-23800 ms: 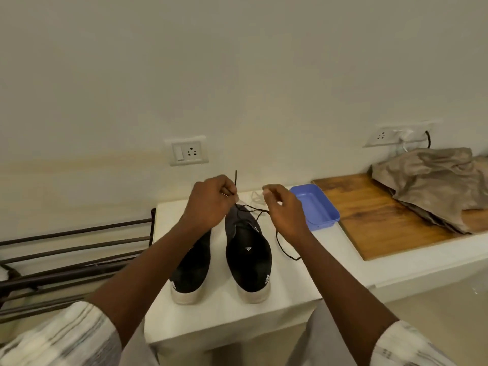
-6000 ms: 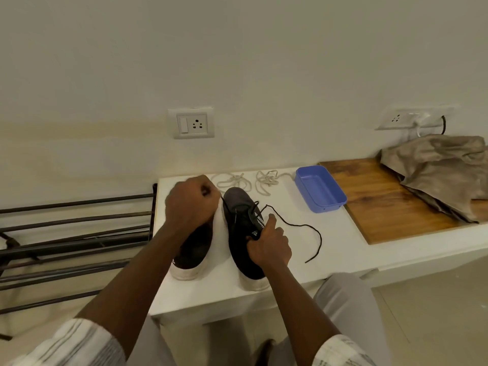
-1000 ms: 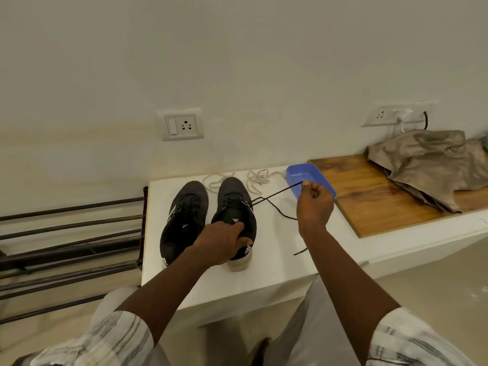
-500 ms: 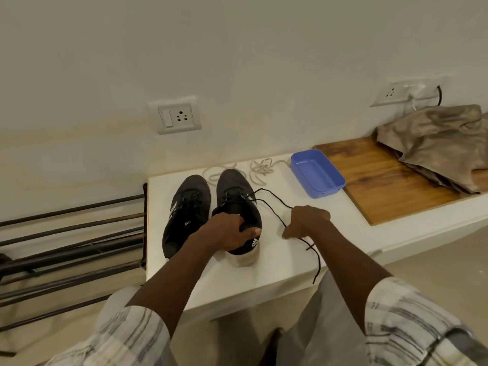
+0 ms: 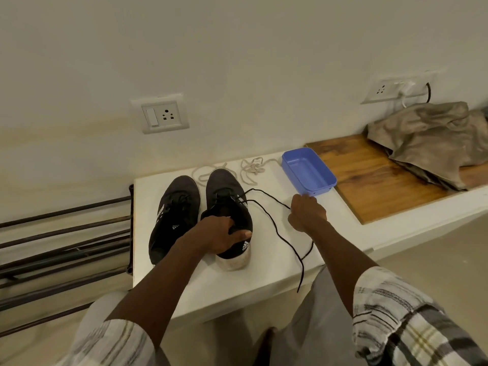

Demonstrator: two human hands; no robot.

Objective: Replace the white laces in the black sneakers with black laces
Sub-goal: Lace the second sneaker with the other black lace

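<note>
- Left hand [image 5: 221, 233]: grip closed on the heel collar of the right sneaker [image 5: 228, 207], fingers inside the opening, thumb outside. The sneaker stands on the white surface [image 5: 184, 286], touching or just beside the left sneaker [image 5: 174, 215].
- Right hand [image 5: 307, 215]: fingers curled, grip apparently pinching a strand of the black lace [image 5: 266, 196] that runs from the upper eyelets. The pinch itself is hidden behind the knuckles.
- Risk: a hard sideways pull could drag the sneaker or tip it onto its mate if the heel grip slackens.
- Risk: one strand trails across the surface and hangs over the front edge. It could catch on a knee or the edge, leaving the two ends uneven.
- Risk: pulling one strand alone may draw the other back out of an eyelet. I cannot tell how many eyelets are threaded.
- Risk: the blue tray [image 5: 309, 170] sits just beyond the right knuckles, so an outward tug may knock it.
- The white laces [image 5: 250, 167] lie loose behind the toes, near the lacing, and could tangle in.
</note>
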